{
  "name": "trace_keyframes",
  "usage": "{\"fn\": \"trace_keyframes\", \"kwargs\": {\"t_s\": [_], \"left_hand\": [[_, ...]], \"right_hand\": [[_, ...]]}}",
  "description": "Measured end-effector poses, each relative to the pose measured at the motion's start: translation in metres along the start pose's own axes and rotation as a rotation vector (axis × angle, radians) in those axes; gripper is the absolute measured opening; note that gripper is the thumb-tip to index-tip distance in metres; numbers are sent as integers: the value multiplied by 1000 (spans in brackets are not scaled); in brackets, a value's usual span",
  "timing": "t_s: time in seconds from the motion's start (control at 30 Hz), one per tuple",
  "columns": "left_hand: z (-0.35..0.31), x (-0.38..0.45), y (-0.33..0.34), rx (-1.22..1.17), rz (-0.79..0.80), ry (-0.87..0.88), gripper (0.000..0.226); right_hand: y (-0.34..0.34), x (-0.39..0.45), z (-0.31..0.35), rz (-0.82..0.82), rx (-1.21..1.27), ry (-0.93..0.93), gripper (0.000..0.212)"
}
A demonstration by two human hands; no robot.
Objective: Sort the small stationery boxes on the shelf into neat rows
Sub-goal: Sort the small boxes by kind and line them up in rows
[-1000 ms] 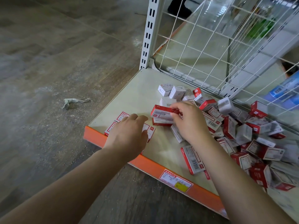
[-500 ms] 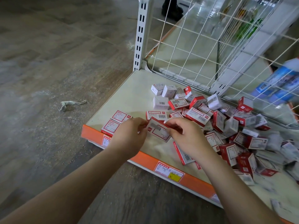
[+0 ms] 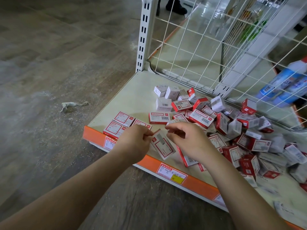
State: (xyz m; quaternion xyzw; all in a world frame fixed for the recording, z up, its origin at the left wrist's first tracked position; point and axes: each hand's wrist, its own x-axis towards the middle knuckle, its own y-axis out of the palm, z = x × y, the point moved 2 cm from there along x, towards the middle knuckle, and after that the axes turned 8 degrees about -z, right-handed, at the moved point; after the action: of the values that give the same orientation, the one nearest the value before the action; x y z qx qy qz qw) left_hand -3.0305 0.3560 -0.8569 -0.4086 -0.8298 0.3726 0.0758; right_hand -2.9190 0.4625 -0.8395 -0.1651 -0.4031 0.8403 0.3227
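Small stationery boxes point(image 3: 232, 128), red and white, lie in a loose heap over the middle and right of the shelf point(image 3: 137, 97), spreading to the right edge of the frame, where several are cut off and smeared by blur. Their printing is too small to read; only barcodes and red borders show. Three flat boxes point(image 3: 123, 122) lie face up at the front left corner of the shelf, set side by side just behind the orange front strip point(image 3: 196, 185). The nearest of them is partly hidden by the left hand point(image 3: 134, 143).

One box point(image 3: 163, 146) is held tilted between the two hands, above the front edge of the shelf. The left hand pinches its upper left corner between thumb and curled fingers. The right hand point(image 3: 187, 140) hovers just beside the box's upper right corner with fingers loosely bent; whether its fingertips actually touch the box cannot be told, since the box face there is blurred. A further box below the right wrist is half covered by the forearm.

Price labels point(image 3: 172, 173) are stuck on the orange strip. A white wire grid point(image 3: 207, 47) forms the back of the shelf, fixed to a slotted white post point(image 3: 144, 34). Behind the grid at far right sits a blurred blue and white pack point(image 3: 285, 83). A crumpled scrap of paper point(image 3: 73, 105) lies on the floor point(image 3: 49, 63) to the left. A dark shoe point(image 3: 176, 5) shows at the top edge, cut off.
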Motion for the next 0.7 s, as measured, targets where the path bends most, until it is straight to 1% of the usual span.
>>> {"fn": "trace_keyframes", "kwargs": {"t_s": [0.13,0.3,0.47,0.57,0.7], "left_hand": [[-5,-1,2,16,5,6,27],[-5,-4,3,-50,-36,15,24],[-2,-4,3,-147,-64,-15,35],[1,-5,6,-159,-62,-36,37],[3,-8,10,-206,-38,-82,35]], "right_hand": [[2,3,7,56,3,-16,29],[2,3,4,34,73,39,24],[-2,3,-4,-112,171,118,14],[-7,2,-3,-222,263,162,17],[-10,1,0,-288,366,217,26]]}}
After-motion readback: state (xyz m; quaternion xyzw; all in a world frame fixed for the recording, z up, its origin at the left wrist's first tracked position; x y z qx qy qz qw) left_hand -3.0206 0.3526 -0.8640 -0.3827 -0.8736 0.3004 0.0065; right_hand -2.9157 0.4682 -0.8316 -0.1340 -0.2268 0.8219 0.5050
